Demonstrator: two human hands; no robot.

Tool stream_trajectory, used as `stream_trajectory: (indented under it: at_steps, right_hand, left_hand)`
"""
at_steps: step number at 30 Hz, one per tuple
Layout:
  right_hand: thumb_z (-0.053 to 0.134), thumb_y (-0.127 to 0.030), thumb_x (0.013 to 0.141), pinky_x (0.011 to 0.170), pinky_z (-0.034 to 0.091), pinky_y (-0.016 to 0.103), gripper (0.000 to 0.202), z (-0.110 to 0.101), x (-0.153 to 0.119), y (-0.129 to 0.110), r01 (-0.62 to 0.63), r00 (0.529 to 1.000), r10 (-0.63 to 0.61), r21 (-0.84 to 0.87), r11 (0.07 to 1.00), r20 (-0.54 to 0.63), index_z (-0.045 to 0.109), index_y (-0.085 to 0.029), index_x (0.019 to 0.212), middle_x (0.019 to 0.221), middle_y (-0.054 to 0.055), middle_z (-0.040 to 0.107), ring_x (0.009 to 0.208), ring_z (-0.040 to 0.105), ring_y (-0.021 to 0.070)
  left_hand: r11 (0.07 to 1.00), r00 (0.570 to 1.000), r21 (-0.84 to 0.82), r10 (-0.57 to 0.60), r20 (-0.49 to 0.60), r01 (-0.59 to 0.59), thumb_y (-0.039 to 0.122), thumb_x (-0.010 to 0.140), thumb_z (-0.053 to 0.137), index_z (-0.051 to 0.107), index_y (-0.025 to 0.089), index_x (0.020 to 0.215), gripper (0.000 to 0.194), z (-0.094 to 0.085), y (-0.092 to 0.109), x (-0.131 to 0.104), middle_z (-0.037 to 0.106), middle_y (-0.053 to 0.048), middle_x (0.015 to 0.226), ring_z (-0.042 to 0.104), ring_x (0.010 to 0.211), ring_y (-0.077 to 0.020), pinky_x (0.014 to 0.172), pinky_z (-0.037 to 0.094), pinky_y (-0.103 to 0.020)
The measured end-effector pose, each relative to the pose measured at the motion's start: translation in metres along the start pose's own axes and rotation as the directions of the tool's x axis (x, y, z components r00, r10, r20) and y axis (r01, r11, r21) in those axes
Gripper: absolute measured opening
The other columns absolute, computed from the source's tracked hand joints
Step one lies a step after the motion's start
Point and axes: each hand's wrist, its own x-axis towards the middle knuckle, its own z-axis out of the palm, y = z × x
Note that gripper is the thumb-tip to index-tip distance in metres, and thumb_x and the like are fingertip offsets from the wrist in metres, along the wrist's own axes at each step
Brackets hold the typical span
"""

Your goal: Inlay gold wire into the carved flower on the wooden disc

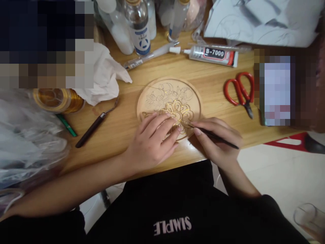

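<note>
1 left hand (149, 144), loosely spread over gold wirework (177, 111), wooden disc (140, 103) beneath — right hand (221, 152) pinching a dark tool (216, 136)

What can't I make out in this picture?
All in the head view:
Part of the gold wire design on the round board: covered by the left hand.
Tip of the dark tool in the right hand: too small.
Top of the blue-labelled bottle: cut off by the upper edge.
Fine print on the glue tube: too small.
What the bright rectangle shows, and whatever lies top left: hidden by pixelation.
</note>
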Motion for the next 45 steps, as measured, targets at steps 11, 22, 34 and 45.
stream_trajectory:
  at_steps: [11, 22, 34, 45]
  right_hand:
    - [0.069, -0.007, 0.079, 0.071, 0.055, 0.028, 0.026, 0.001, -0.004, 0.001, 0.001, 1.0, -0.001, -0.001, 1.0, 0.002, 0.071, -0.022, 0.1, 0.09, 0.002, 0.072, 0.079, 0.067, 0.0137]
    - [0.067, -0.008, 0.081, 0.072, 0.055, 0.028, 0.022, 0.007, -0.004, -0.01, -0.046, 0.999, 0.046, -0.017, 0.999, -0.01, 0.071, -0.021, 0.097, 0.091, 0.002, 0.072, 0.08, 0.067, 0.0136]
    - [0.067, -0.014, 0.083, 0.073, 0.056, 0.03, 0.016, 0.013, -0.001, -0.011, -0.04, 0.999, 0.042, -0.097, 0.994, 0.016, 0.07, -0.022, 0.096, 0.088, 0.002, 0.072, 0.081, 0.067, 0.0151]
    - [0.066, -0.012, 0.082, 0.074, 0.058, 0.034, 0.021, 0.014, -0.002, -0.009, -0.002, 1.0, 0.003, -0.086, 0.996, 0.011, 0.069, -0.023, 0.099, 0.09, 0.004, 0.073, 0.083, 0.068, 0.0173]
  left_hand:
    - [1.0, 1.0, -0.011, -0.005, 0.002, 0.006, 0.03, 0.085, 0.061, 0.064, 0.01, 0.11, 0.032, -0.002, 0.001, -0.002, 0.067, -0.015, 0.111, 0.058, 0.109, -0.0296, 0.097, 0.048, -0.049]
    - [1.0, 0.998, -0.027, 0.001, 0.06, 0.001, 0.04, 0.088, 0.057, 0.065, 0.014, 0.113, 0.037, 0.002, 0.001, -0.004, 0.063, -0.016, 0.117, 0.054, 0.115, -0.0319, 0.099, 0.045, -0.052]
    - [0.999, 0.997, -0.049, 0.004, 0.078, 0.0, 0.038, 0.087, 0.059, 0.066, 0.012, 0.106, 0.033, 0.002, 0.001, -0.002, 0.062, -0.018, 0.118, 0.054, 0.115, -0.0333, 0.098, 0.046, -0.054]
    - [0.998, 0.997, -0.06, -0.006, 0.079, 0.01, 0.038, 0.087, 0.059, 0.065, 0.015, 0.111, 0.034, 0.003, 0.0, -0.005, 0.061, -0.017, 0.12, 0.054, 0.116, -0.033, 0.099, 0.045, -0.054]
